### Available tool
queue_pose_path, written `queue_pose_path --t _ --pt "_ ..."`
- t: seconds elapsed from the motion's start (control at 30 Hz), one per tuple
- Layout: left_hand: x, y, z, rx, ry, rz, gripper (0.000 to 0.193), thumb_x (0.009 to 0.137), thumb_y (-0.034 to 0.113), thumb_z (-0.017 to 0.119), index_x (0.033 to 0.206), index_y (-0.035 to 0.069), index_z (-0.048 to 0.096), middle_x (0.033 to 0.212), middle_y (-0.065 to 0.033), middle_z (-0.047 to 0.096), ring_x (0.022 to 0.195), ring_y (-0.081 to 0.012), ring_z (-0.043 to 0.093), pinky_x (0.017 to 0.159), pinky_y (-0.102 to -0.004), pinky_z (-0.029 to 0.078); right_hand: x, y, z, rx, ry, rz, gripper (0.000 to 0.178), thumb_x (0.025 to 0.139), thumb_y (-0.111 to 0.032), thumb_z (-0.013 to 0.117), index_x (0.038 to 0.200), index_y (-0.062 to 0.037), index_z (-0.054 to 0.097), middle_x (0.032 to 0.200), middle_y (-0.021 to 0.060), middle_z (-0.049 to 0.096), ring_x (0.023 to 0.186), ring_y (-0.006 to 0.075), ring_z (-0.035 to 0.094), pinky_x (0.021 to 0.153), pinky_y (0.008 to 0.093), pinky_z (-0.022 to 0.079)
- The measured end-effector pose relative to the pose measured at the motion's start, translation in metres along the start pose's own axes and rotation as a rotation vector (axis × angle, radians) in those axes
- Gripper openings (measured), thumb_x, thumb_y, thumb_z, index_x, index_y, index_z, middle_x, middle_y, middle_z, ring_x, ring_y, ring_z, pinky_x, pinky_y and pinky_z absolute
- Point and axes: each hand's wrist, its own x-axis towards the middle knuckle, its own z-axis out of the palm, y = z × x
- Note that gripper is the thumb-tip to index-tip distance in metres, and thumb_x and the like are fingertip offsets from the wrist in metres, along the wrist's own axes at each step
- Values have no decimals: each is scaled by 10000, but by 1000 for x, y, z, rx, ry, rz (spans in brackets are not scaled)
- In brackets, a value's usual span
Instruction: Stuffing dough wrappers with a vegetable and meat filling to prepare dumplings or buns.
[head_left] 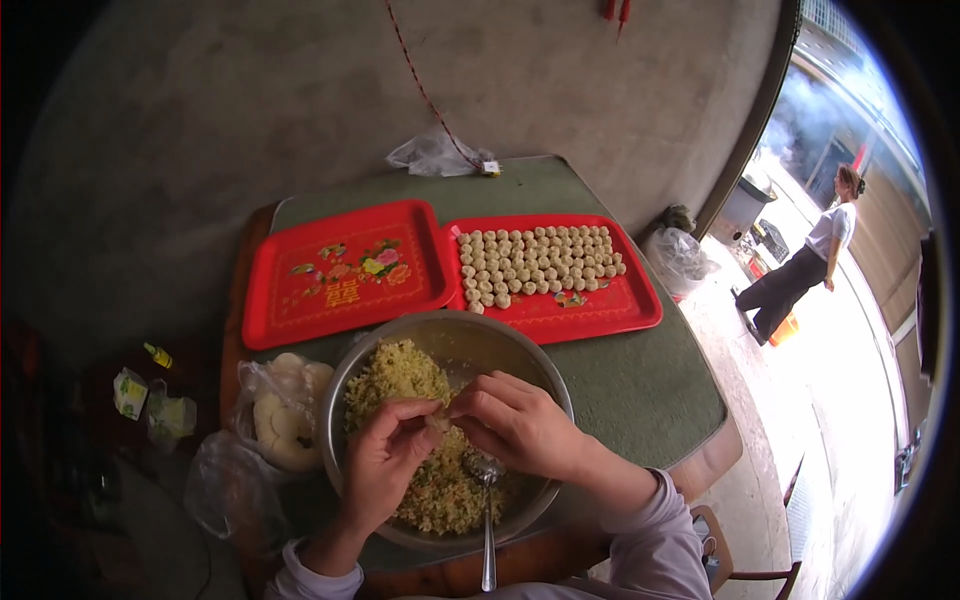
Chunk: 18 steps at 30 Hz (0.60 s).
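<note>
Over a large steel bowl (338, 395), my left hand (400, 440) and my right hand (515, 420) meet, their fingers pinched together on a small pale dumpling (440, 420). Most of the dumpling is hidden behind my fingers. Chopped yellow-green filling (400, 370) is heaped in the bowl beneath. A metal spoon (489, 520) rests in the filling near my right wrist, its handle over the near rim. Left of the bowl, round white dough wrappers (280, 425) lie in a clear plastic bag.
Beyond the bowl, a red tray (630, 315) carries rows of small dumplings (540, 260). Beside it lies a bare, flower-patterned red tray (285, 310). Both rest on a green-topped table (640, 385). A person (815, 250) stands outside at the right, near smoke.
</note>
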Motion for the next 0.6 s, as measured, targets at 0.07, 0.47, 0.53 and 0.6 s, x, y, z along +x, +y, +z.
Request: queue_pose_path --t 0.07,0.47,0.53,0.6 --pt "2 -1 -5 26 -35 -11 224 926 48 629 1136 -17 588 1061 -65 613 965 -108 598 828 -245 502 0 2 -8 -126 -92 -75 181 778 -94 647 933 -70 556 863 76 546 819 249 585 693 344 500" --pt "7 14 -17 18 -215 -128 174 929 39 625 1085 -15 569 1026 -54 621 930 -92 601 809 -245 509 0 3 -6 -161 -86 -141 172 774 -158 674 881 -77 567 862 51 534 778 222 555 681 338 502" --pt "6 14 -17 -20 -205 -146 180 931 36 621 1088 -10 547 1021 -55 621 926 -90 601 807 -245 509 0 4 -5 -103 -80 -104 170 788 -149 684 883 -72 566 858 58 528 778 231 555 679 345 502" --pt "5 10 -20 4 -232 -127 207 925 27 626 1096 0 512 1017 -63 620 919 -93 604 799 -246 510 0 5 -5 -14 -111 -117 161 807 -123 686 878 -61 555 850 72 519 773 253 547 675 359 494"
